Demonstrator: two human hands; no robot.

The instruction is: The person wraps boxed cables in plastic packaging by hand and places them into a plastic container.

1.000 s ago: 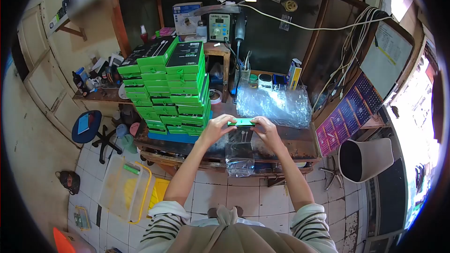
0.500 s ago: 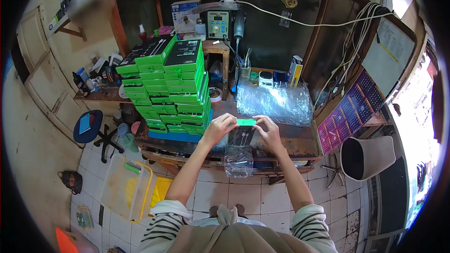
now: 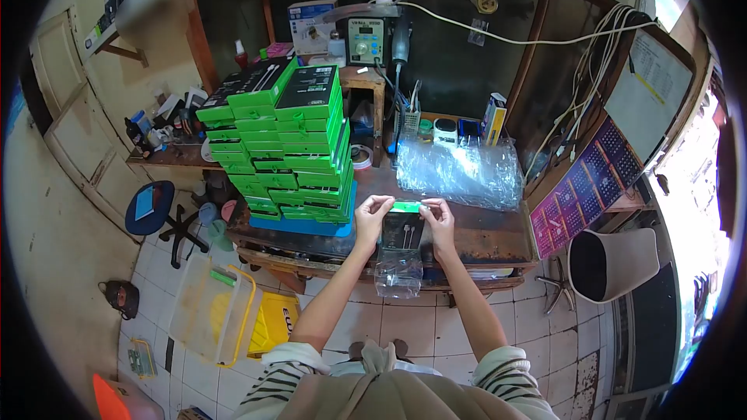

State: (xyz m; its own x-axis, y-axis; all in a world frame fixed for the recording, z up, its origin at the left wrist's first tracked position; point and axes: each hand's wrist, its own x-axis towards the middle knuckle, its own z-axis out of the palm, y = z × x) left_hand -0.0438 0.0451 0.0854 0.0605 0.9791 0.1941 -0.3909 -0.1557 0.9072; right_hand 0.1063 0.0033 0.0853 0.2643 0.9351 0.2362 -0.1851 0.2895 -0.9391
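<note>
A black box with a green end (image 3: 403,232) is at the front edge of the wooden desk, partly in a clear plastic sleeve (image 3: 398,274) that hangs over the edge. My left hand (image 3: 372,222) pinches the left corner of the green end. At the right corner, the fingers of my right hand (image 3: 440,224) are closed on the same box. A tall stack of green and black boxes (image 3: 276,144) stands to the left on a blue mat (image 3: 299,225). Behind the hands, to the right, lies a pile of clear plastic sleeves (image 3: 459,175).
A soldering or hot-air station (image 3: 366,40) sits on a small shelf at the back. Small items and a yellow box (image 3: 494,119) line the back right. A clear bin (image 3: 210,307) and a yellow container (image 3: 274,323) are on the floor.
The green end of the box has tipped down, so its black face shows more. Both hands have moved slightly, with the fingers still at its corners.
</note>
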